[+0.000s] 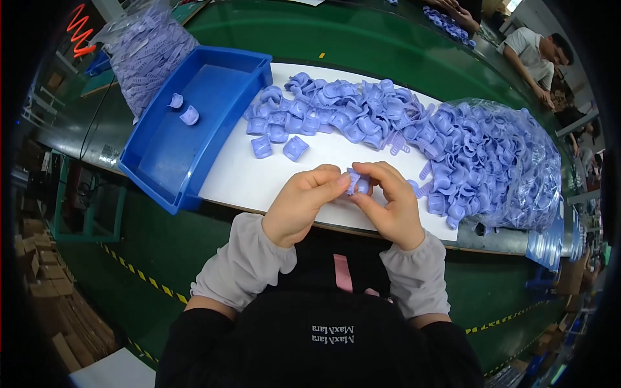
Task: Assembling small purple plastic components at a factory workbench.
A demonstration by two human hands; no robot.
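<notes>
Between my two hands, just over the near edge of the white sheet (pixel 242 169), is a small curved lilac plastic piece (pixel 358 183). My left hand (pixel 304 199) pinches its left side between thumb and fingers. My right hand (pixel 390 202) grips the right side, thumb below and fingers above. Fingers cover much of the piece. Beyond my hands lies a long heap of like lilac pieces (pixel 349 110). Two single pieces (pixel 295 148) sit apart from it, nearer to me. Some flat slotted lilac strips (pixel 400 143) lie at the heap's right end.
On the left stands a blue tray (pixel 169 149) with two lilac pieces inside. Behind it leans a clear bag (pixel 149 55) of flat lilac strips. A large open plastic bag (pixel 511 165) spills curved pieces at the right. Across the green table, a person (pixel 533 55) sits at the far right.
</notes>
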